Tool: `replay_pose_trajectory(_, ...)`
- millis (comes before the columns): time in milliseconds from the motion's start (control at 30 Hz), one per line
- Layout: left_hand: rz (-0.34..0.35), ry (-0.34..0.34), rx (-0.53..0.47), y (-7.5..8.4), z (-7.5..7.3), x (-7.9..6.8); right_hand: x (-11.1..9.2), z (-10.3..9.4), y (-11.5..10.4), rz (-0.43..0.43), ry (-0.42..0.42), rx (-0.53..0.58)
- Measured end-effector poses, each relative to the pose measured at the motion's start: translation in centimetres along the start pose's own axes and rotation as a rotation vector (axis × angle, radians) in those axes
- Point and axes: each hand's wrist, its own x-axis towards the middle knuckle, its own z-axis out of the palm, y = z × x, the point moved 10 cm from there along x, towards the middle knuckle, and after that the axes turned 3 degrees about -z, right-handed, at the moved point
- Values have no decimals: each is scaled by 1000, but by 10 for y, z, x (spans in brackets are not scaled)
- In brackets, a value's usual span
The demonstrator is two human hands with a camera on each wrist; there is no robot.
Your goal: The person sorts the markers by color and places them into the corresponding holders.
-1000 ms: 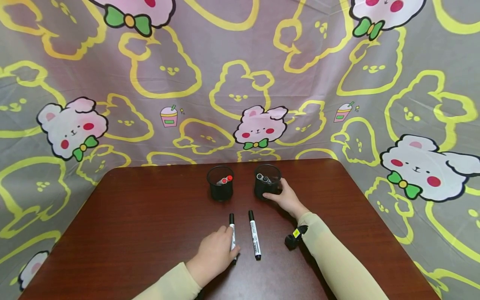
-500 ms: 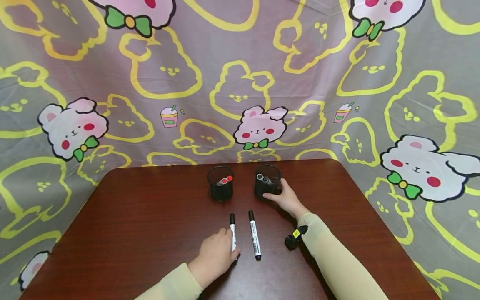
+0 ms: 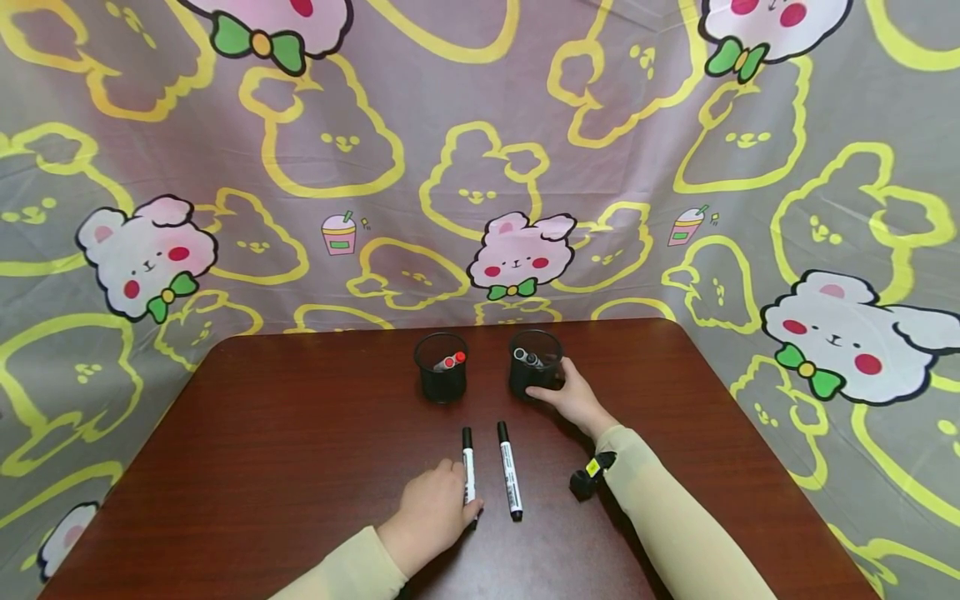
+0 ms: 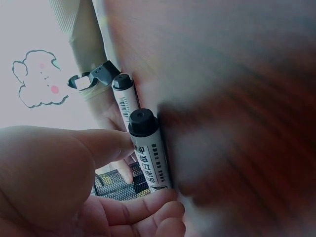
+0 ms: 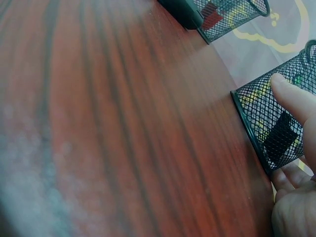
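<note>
— Hands both busy?

— Yes. Nearest, the left hand (image 3: 426,512) pinches the left marker (image 3: 468,463) between thumb and fingers. Farther off, the right hand (image 3: 576,400) grips the right cup (image 3: 521,380), thumb on its near side.

— What has just changed?

— Very little. Left hand and left marker have edged slightly right over the last second; the right hand and right cup have stayed put. I take that as a hold being settled, with the moving of the marker barely begun.

— Is it off the tabletop (image 3: 300,433)?

— I cannot tell.

— Anything to read on it?

— Large dark Chinese characters run along its white barrel. 白板, "whiteboard", seems to be among them; the smaller line is illegible, and I can make out no brand.

— And the right marker (image 3: 510,473)?

— It lies just to the right, apart from both hands. Its print is too small to read.

— Beyond that?

— The right cup holds dark-ended pens (image 3: 532,360); the left cup (image 3: 443,387), apart from it, holds red-ended pens (image 3: 454,360). Farthest back hangs a cloth (image 3: 390,100) printed with cartoon animals.
</note>
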Motion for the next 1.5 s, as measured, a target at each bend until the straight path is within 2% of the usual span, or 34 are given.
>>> replay_pose_trajectory(233,20,5,22,1,2,0,1,0,-1,-14,6,-1)
replay_pose_trajectory(733,14,-10,20,1,-1,1,0,-1,-1,-23,13,-9)
replay_pose_trajectory(1500,21,25,49,6,-7,-1,-1,0,-1,-3,-3,-14)
